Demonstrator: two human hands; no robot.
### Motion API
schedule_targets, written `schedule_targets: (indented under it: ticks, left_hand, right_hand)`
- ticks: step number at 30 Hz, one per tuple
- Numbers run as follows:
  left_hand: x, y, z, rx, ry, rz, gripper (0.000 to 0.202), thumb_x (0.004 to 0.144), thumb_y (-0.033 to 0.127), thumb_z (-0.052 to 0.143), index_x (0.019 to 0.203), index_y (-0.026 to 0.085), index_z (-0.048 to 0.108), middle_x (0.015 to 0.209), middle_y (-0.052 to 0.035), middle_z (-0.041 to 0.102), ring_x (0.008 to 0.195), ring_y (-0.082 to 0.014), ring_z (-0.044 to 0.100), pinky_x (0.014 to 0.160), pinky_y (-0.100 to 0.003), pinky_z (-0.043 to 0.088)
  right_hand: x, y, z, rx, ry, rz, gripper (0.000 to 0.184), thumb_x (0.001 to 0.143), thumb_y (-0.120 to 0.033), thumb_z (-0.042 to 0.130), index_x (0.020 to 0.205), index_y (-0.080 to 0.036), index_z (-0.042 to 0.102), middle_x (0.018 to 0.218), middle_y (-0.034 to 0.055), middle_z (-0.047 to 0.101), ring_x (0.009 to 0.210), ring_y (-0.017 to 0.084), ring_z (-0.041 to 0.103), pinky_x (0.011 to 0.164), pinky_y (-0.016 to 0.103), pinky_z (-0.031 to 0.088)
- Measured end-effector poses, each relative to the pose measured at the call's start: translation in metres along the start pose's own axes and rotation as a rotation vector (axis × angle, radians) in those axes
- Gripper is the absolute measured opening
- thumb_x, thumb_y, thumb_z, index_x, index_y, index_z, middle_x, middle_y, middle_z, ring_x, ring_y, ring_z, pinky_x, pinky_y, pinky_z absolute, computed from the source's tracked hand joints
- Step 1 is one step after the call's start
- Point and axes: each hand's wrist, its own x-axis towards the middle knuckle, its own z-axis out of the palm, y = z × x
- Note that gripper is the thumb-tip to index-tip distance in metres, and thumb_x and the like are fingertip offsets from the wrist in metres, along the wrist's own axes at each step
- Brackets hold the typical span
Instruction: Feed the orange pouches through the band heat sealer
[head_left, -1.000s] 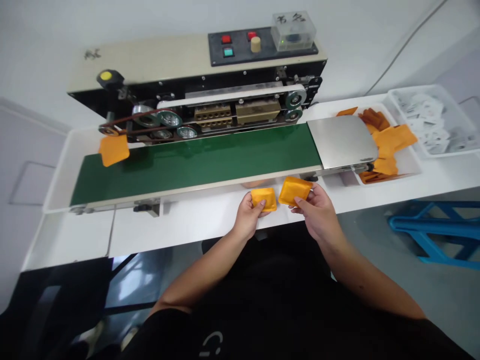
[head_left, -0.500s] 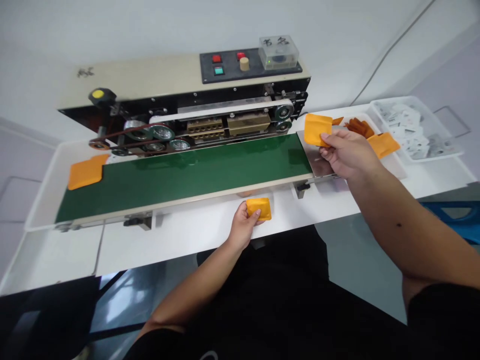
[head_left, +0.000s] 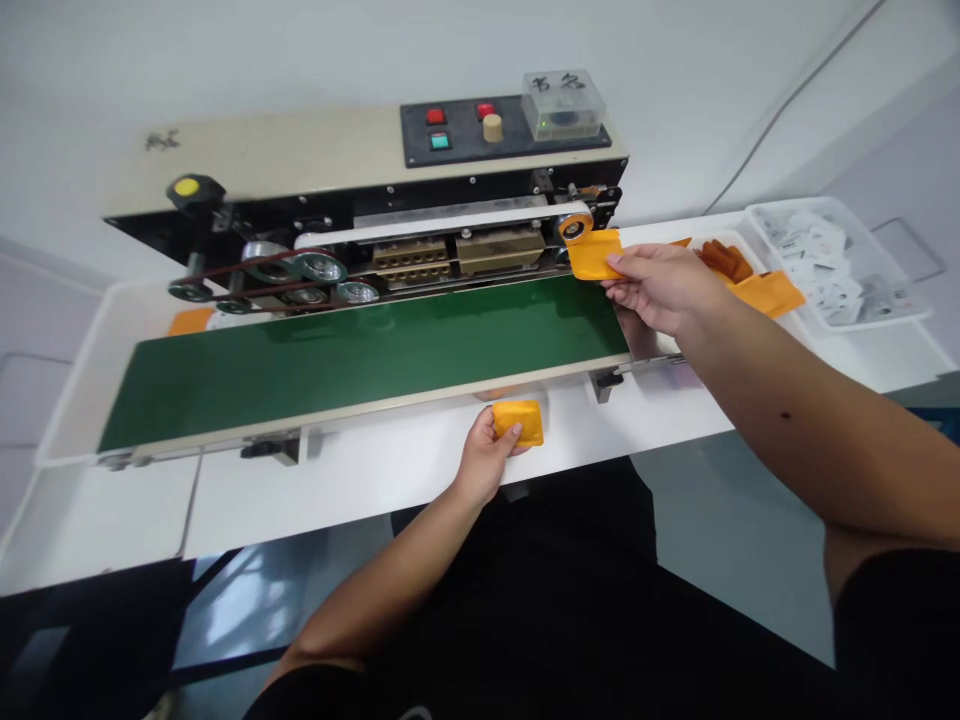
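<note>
My right hand [head_left: 660, 285] pinches an orange pouch [head_left: 595, 256] by its right edge, with the pouch's top left part against the rollers at the right end of a band sealing machine [head_left: 300, 160]. In my left hand [head_left: 486, 450] a second orange pouch [head_left: 519, 423] is held between thumb and fingers, in front of the green conveyor belt [head_left: 375, 345]. More orange pouches [head_left: 769, 293] lie in a white tray behind my right wrist. At the far left another orange pouch [head_left: 190, 321] shows in part beyond the belt's end.
A clear bin of white packets [head_left: 814, 255] stands at the right. A white tray [head_left: 82, 390] sits under the belt's left end. Black knobs [head_left: 259, 450] jut from the belt's front edge. A clear box [head_left: 564, 105] rests on the control panel.
My right hand has moved left, bringing its pouch to the machine's rollers. The pouch at the belt's left end has gone off the belt. My left hand stays nearly still.
</note>
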Motion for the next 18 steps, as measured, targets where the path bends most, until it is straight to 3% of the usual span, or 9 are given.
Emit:
schedule_targets:
  ticks: [6,10,14,18]
  left_hand:
    - [0.002,-0.001,-0.002,-0.011,-0.006,0.002,0.067,0.075,0.058,0.099,0.120,0.020,0.067,0.114,-0.0069,0.077,0.104,-0.0231,0.079,0.079,-0.029,0.067]
    - [0.001,-0.001,-0.003,-0.020,-0.012,-0.006,0.067,0.075,0.058,0.099,0.119,0.020,0.067,0.115,-0.0075,0.078,0.104,-0.0227,0.078,0.079,-0.030,0.067]
    - [0.002,-0.002,-0.003,-0.039,-0.015,-0.010,0.068,0.075,0.058,0.100,0.121,0.020,0.067,0.116,-0.0076,0.078,0.105,-0.0234,0.078,0.081,-0.032,0.068]
    - [0.004,-0.006,-0.002,-0.063,-0.018,-0.020,0.068,0.075,0.058,0.099,0.122,0.020,0.067,0.117,-0.0084,0.078,0.104,-0.0242,0.079,0.084,-0.035,0.068]
  right_hand:
    - [-0.010,0.001,0.002,-0.042,-0.085,-0.027,0.011,0.103,-0.023,0.077,0.094,-0.018,0.073,0.076,0.0078,0.077,0.063,0.014,0.074,0.053,0.017,0.060]
    - [-0.040,0.015,-0.010,-0.134,-0.042,-0.098,0.020,0.097,-0.037,0.085,0.099,-0.020,0.075,0.080,0.0077,0.079,0.063,0.016,0.074,0.050,0.022,0.056]
    - [-0.101,0.060,-0.023,-0.171,-0.139,-0.202,0.031,0.088,-0.046,0.090,0.101,-0.023,0.075,0.073,0.0028,0.074,0.061,0.018,0.072,0.049,0.025,0.052]
    - [-0.145,0.129,-0.024,-0.259,-0.298,-0.065,0.036,0.088,-0.054,0.086,0.097,-0.021,0.075,0.071,0.0029,0.072,0.061,0.018,0.069,0.054,0.028,0.055]
